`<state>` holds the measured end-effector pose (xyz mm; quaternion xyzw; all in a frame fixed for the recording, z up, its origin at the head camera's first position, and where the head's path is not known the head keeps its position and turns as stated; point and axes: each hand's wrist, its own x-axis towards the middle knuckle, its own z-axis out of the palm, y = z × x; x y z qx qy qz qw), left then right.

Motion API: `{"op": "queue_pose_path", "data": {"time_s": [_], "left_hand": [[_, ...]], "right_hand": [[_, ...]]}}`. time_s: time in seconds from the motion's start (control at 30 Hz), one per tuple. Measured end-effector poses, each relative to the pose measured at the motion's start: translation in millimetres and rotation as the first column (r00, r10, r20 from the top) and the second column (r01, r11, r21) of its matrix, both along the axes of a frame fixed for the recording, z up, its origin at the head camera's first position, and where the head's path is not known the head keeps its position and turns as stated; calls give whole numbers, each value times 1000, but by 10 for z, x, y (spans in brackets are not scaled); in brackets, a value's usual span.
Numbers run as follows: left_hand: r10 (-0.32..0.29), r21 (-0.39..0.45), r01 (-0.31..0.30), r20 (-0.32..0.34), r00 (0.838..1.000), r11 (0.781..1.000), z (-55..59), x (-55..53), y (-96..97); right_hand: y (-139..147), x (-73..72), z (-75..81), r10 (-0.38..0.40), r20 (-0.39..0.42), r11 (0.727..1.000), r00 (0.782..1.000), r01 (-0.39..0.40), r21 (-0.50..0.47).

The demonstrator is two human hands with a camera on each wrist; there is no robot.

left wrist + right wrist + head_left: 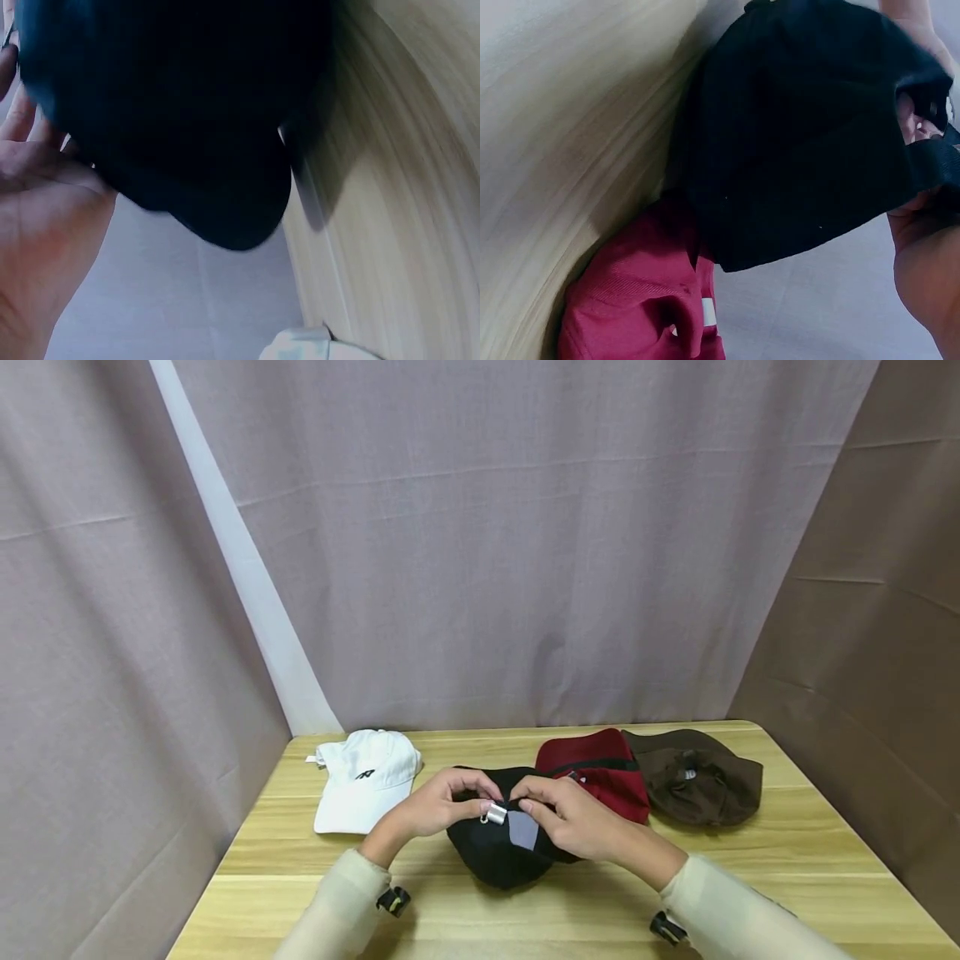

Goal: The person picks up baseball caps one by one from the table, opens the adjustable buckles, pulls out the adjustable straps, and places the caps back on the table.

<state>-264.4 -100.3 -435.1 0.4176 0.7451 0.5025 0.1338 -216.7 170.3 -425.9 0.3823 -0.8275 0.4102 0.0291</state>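
A black cap (491, 857) is held in both hands over the middle of the table, and a light grey patch (522, 831) shows on it. My left hand (435, 802) pinches it at its upper edge, with a small silver metal piece (497, 814) beside the thumb. Opposite, my right hand (581, 818) has thumb and fingers bent around the cap's edge. In the right wrist view a black strap (930, 161) crosses by the cap's back opening, where fingertips show through. The left wrist view shows the cap's dark crown (187, 97) close beside the left palm.
On the wooden table (262, 893), a white cap (371, 781) lies at the left. A dark red cap (600, 768) sits right behind the black one, overlapping a brown hat (705, 785) farther right. Grey curtains (480, 568) stand behind and at the sides.
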Motion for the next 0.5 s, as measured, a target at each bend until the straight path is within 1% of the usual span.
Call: {"op": "queue_pose_path", "data": {"time_s": [0.1, 0.23, 0.27, 0.4, 0.5], "left_hand": [[3, -33, -3, -14, 1000, 999, 0, -5, -64], [18, -80, -21, -40, 999, 997, -38, -36, -184], [28, -89, -31, -38, 999, 996, -49, -45, -207], [97, -125, -103, -53, 994, 987, -71, -71, -280], [116, -149, -132, -112, 987, 980, -65, -75, -312]], "right_hand": [[16, 17, 9, -41, -7, 999, 999, 41, 11], [38, 32, 3, -87, -28, 996, 996, 88, 16], [41, 33, -1, -94, -32, 995, 995, 95, 13], [53, 26, -29, -109, -32, 994, 994, 109, -1], [61, 19, -55, -115, -20, 993, 993, 115, -4]]}}
